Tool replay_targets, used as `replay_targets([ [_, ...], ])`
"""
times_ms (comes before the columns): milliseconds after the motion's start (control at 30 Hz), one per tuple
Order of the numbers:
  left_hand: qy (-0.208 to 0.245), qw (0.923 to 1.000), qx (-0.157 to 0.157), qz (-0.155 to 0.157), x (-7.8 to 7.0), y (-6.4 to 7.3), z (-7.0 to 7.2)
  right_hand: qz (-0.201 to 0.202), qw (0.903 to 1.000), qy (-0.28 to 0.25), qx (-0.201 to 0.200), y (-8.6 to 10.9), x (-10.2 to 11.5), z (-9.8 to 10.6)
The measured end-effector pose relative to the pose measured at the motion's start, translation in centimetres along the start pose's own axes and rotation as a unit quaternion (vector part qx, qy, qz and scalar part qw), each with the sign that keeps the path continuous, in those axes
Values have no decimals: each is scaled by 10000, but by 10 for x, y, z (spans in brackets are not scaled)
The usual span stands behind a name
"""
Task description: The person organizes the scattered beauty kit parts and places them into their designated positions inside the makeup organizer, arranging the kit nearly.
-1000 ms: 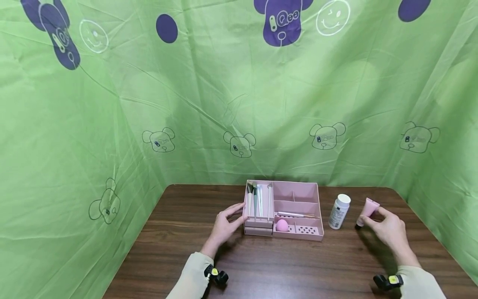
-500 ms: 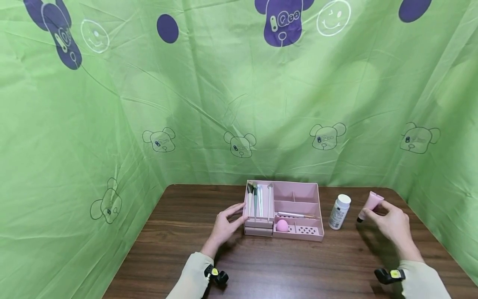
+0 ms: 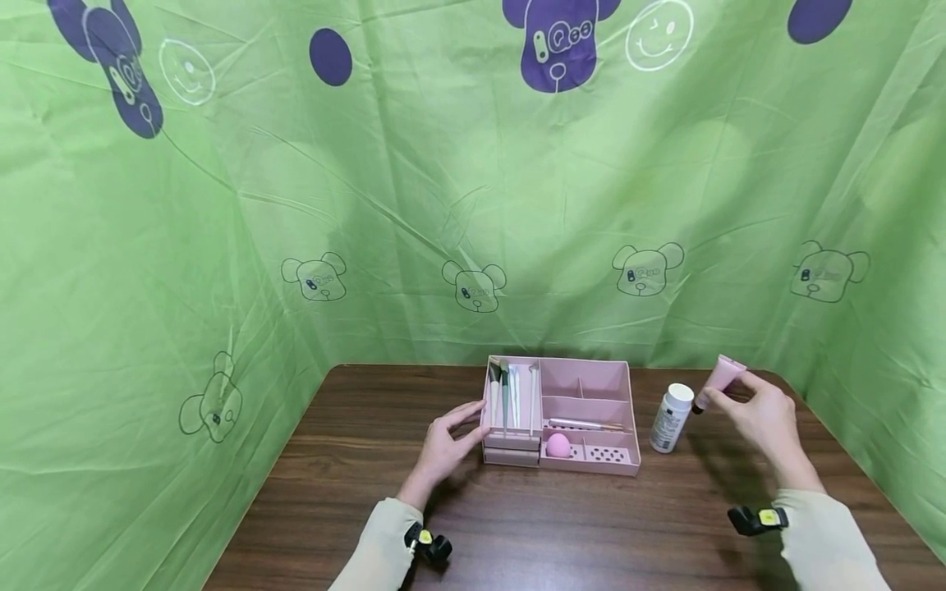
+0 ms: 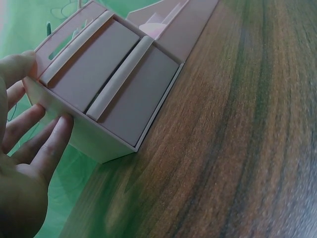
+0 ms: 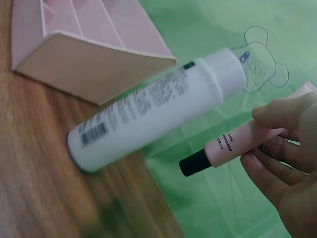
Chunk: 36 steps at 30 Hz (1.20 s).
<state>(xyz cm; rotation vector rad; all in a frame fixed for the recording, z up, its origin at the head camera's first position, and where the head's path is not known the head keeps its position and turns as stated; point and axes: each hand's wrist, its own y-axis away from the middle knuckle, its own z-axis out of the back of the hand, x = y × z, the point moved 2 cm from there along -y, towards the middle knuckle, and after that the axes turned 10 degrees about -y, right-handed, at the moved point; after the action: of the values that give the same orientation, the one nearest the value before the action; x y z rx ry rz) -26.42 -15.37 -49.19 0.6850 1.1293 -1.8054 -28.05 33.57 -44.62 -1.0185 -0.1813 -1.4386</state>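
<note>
My right hand (image 3: 769,423) pinches a pink squeeze tube (image 5: 233,145) between thumb and fingers, tilted with its black cap (image 5: 195,163) pointing down. The tube is above the table, just right of a white bottle (image 3: 669,425) that stands upright with a white lid. My left hand (image 3: 443,450) touches the left side of a pink desktop organizer (image 3: 591,469). In the left wrist view its thumb rests at the top front corner, and the extended fingers lie against the side wall, beside two small drawers (image 4: 131,96).
Several makeup brushes (image 3: 506,398) lie in the organizer's left top tray. A slim brush (image 3: 584,425) lies in the middle row, and a pink round sponge (image 3: 558,446) sits in the front compartment. A green patterned curtain (image 3: 414,205) hangs behind the wooden table (image 3: 576,533).
My right hand has lifted the tube off the table and carried it up, then leftward toward the bottle. The left hand stays at the organizer.
</note>
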Motion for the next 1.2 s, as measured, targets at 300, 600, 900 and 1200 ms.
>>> replay_targets([
  [300, 115, 9999, 63, 69, -1, 0, 0, 140, 9998, -121, 22, -15, 20, -7],
  [600, -11, 9999, 76, 142, -2, -2, 2, 456, 9985, -286, 38, -24, 49, -18],
  [900, 63, 9997, 46, 231, 0, -1, 0, 722, 9963, -451, 78, -27, 81, -32],
  [1200, 201, 9996, -108, 189, 37, -4, -12, 848, 9923, -836, 342, -29, 109, -58],
])
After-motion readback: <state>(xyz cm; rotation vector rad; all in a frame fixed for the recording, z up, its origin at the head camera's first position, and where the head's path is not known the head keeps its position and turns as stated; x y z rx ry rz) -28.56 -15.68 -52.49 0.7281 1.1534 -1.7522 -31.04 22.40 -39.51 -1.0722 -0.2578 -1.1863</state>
